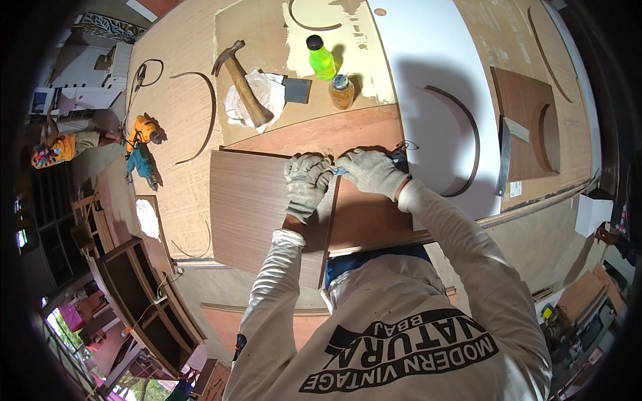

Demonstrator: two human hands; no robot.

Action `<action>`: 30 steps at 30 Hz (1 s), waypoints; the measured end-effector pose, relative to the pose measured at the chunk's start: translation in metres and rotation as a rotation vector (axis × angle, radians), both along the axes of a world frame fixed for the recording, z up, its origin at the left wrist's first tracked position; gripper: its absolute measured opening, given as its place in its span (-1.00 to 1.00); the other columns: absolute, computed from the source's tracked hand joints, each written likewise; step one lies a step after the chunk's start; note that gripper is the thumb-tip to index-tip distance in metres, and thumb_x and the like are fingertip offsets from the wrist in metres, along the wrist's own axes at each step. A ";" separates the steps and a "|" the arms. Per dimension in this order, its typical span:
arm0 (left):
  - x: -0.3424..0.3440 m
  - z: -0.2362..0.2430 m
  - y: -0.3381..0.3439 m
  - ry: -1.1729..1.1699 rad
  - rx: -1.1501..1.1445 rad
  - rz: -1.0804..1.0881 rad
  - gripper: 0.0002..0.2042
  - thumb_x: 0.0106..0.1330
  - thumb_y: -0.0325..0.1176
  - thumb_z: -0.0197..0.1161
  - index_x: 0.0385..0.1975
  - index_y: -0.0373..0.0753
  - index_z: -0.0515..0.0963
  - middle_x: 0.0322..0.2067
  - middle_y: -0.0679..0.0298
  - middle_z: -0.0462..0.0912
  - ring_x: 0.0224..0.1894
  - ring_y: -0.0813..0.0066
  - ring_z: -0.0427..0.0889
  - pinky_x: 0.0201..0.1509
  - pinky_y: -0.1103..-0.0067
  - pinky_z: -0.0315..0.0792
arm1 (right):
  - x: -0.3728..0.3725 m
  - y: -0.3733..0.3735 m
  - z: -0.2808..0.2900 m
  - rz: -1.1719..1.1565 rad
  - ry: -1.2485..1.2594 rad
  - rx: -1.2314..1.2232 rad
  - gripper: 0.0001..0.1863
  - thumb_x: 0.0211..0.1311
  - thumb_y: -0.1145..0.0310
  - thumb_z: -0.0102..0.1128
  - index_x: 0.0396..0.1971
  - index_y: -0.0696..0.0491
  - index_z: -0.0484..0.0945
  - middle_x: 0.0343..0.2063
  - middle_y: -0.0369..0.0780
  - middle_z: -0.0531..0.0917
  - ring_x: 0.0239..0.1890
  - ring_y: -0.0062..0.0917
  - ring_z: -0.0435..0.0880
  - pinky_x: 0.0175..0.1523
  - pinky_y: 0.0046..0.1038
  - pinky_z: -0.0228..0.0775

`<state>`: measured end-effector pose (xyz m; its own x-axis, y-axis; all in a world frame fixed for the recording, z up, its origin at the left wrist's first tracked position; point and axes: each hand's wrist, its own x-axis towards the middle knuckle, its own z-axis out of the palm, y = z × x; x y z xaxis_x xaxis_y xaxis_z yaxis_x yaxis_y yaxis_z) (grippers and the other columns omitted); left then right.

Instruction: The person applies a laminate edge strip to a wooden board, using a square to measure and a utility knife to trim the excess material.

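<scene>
My gloved left hand is at the upper right corner of a grey-brown wood-grain board, fingers curled over its edge. Just beside it, my gloved right hand is closed on a small blue tool at that edge; its working end is mostly hidden. A reddish plywood sheet lies beneath. Above my hands are a hammer on a crumpled white cloth, a dark grey square block, a bottle of green liquid and a jar of amber liquid.
Orange and teal power tools and curved strips lie left on the workbench. A white sheet and brown panel lie right. Another person is at far left; a hand shows at far right.
</scene>
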<state>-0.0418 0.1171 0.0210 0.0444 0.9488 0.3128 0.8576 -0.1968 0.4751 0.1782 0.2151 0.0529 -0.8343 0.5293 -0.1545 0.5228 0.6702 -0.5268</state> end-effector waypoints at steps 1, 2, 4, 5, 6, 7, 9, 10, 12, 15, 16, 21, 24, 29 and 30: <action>0.000 0.000 0.000 0.006 0.000 0.006 -0.74 0.25 -0.16 0.50 -0.11 -0.06 0.77 -0.03 0.29 0.74 0.12 0.16 0.64 0.34 0.15 0.33 | 0.000 0.001 -0.001 0.002 0.008 -0.002 -0.71 0.43 0.18 0.27 0.05 -0.06 0.64 -0.11 -0.14 0.74 0.00 -0.19 0.74 0.06 -0.12 0.64; 0.000 0.000 0.000 0.004 -0.004 0.007 -0.73 0.26 -0.15 0.50 -0.11 -0.06 0.78 -0.03 0.29 0.74 0.13 0.16 0.63 0.34 0.15 0.33 | -0.001 0.002 -0.002 0.004 0.019 -0.004 -0.72 0.43 0.18 0.27 0.04 -0.06 0.63 -0.12 -0.14 0.74 -0.01 -0.18 0.75 0.06 -0.11 0.64; 0.000 -0.001 -0.001 0.001 -0.013 0.007 -0.73 0.26 -0.14 0.50 -0.10 -0.07 0.78 -0.03 0.29 0.74 0.14 0.16 0.63 0.36 0.15 0.31 | -0.002 0.005 -0.005 0.018 0.000 -0.024 -0.73 0.43 0.19 0.27 0.04 -0.07 0.64 -0.12 -0.13 0.74 0.00 -0.17 0.74 0.05 -0.08 0.63; 0.001 0.000 0.000 -0.006 -0.021 0.006 -0.72 0.26 -0.13 0.50 -0.10 -0.07 0.79 -0.02 0.29 0.74 0.15 0.16 0.63 0.37 0.15 0.31 | -0.002 0.006 -0.006 0.022 -0.011 -0.036 -0.73 0.44 0.19 0.27 0.04 -0.07 0.64 -0.13 -0.13 0.74 0.01 -0.16 0.74 0.05 -0.07 0.63; 0.002 0.001 0.000 -0.013 -0.030 0.004 -0.72 0.27 -0.13 0.50 -0.09 -0.07 0.79 -0.02 0.29 0.74 0.15 0.16 0.63 0.37 0.15 0.31 | -0.001 0.007 -0.008 0.018 -0.002 -0.047 -0.73 0.43 0.19 0.27 0.04 -0.07 0.64 -0.13 -0.12 0.74 0.01 -0.15 0.74 0.05 -0.06 0.62; 0.003 0.001 0.001 -0.021 -0.038 0.002 -0.71 0.27 -0.12 0.50 -0.09 -0.08 0.79 -0.02 0.29 0.74 0.15 0.16 0.62 0.38 0.14 0.31 | 0.001 0.007 -0.009 0.014 0.007 -0.059 -0.73 0.43 0.19 0.27 0.03 -0.07 0.64 -0.13 -0.12 0.74 0.00 -0.15 0.74 0.04 -0.06 0.62; 0.001 0.000 0.000 -0.018 -0.049 0.007 -0.71 0.27 -0.11 0.49 -0.09 -0.08 0.79 -0.02 0.29 0.74 0.16 0.16 0.62 0.38 0.14 0.30 | 0.000 0.007 -0.007 0.014 0.020 -0.073 -0.73 0.43 0.18 0.27 0.03 -0.08 0.65 -0.13 -0.11 0.74 0.00 -0.13 0.74 0.05 -0.05 0.62; 0.001 0.000 0.000 -0.017 -0.055 0.009 -0.70 0.27 -0.10 0.49 -0.09 -0.09 0.80 -0.02 0.29 0.74 0.16 0.16 0.62 0.38 0.14 0.30 | -0.001 0.007 -0.007 0.013 0.020 -0.077 -0.73 0.43 0.18 0.27 0.03 -0.08 0.65 -0.12 -0.11 0.74 0.00 -0.13 0.74 0.05 -0.05 0.61; 0.000 0.000 0.001 -0.012 -0.050 0.003 -0.70 0.27 -0.10 0.49 -0.09 -0.08 0.80 -0.01 0.29 0.74 0.16 0.16 0.62 0.38 0.15 0.30 | 0.000 0.008 -0.006 0.007 0.014 -0.084 -0.73 0.43 0.19 0.27 0.03 -0.08 0.65 -0.12 -0.10 0.74 0.00 -0.12 0.74 0.07 -0.05 0.61; 0.000 0.000 0.001 -0.005 -0.048 0.006 -0.71 0.27 -0.10 0.49 -0.10 -0.07 0.80 -0.01 0.30 0.74 0.16 0.17 0.62 0.38 0.15 0.30 | -0.002 0.009 -0.005 0.002 -0.001 -0.098 -0.73 0.44 0.19 0.27 0.04 -0.08 0.65 -0.11 -0.11 0.74 0.01 -0.12 0.74 0.09 -0.05 0.60; -0.001 -0.001 0.000 -0.003 -0.049 0.009 -0.71 0.27 -0.10 0.49 -0.10 -0.07 0.80 -0.01 0.30 0.74 0.16 0.17 0.62 0.37 0.15 0.30 | -0.003 0.009 -0.004 0.002 -0.002 -0.102 -0.74 0.44 0.19 0.27 0.04 -0.08 0.66 -0.11 -0.11 0.74 0.02 -0.12 0.74 0.10 -0.05 0.59; 0.003 0.000 -0.001 0.026 -0.015 0.023 -0.73 0.29 -0.11 0.48 -0.10 -0.05 0.79 -0.01 0.30 0.74 0.14 0.18 0.62 0.34 0.15 0.32 | -0.004 0.008 0.001 -0.002 -0.048 -0.094 -0.72 0.45 0.18 0.26 0.06 -0.09 0.67 -0.07 -0.12 0.75 0.05 -0.15 0.74 0.14 -0.07 0.60; 0.004 0.001 0.001 0.006 0.004 0.010 -0.74 0.32 -0.11 0.45 -0.09 -0.04 0.79 -0.03 0.29 0.74 0.13 0.17 0.62 0.33 0.15 0.33 | -0.003 0.006 0.002 0.003 -0.053 -0.078 -0.71 0.46 0.17 0.24 0.08 -0.08 0.67 -0.04 -0.13 0.76 0.07 -0.16 0.74 0.15 -0.08 0.60; 0.002 0.005 0.002 0.010 0.018 -0.020 -0.67 0.40 -0.14 0.38 0.09 -0.06 0.72 0.00 0.23 0.72 0.12 0.10 0.61 0.31 0.12 0.34 | -0.001 0.015 0.008 -0.035 0.008 -0.163 -0.69 0.48 0.16 0.21 0.08 -0.03 0.68 -0.02 -0.11 0.77 0.07 -0.14 0.74 0.16 -0.09 0.58; 0.005 0.006 0.002 0.012 0.019 -0.014 -0.64 0.41 -0.15 0.36 0.15 -0.06 0.70 0.01 0.21 0.71 0.12 0.09 0.61 0.32 0.12 0.34 | 0.002 0.018 0.006 -0.084 0.054 -0.214 -0.69 0.48 0.16 0.21 0.06 -0.02 0.68 -0.02 -0.10 0.77 0.06 -0.12 0.74 0.16 -0.09 0.58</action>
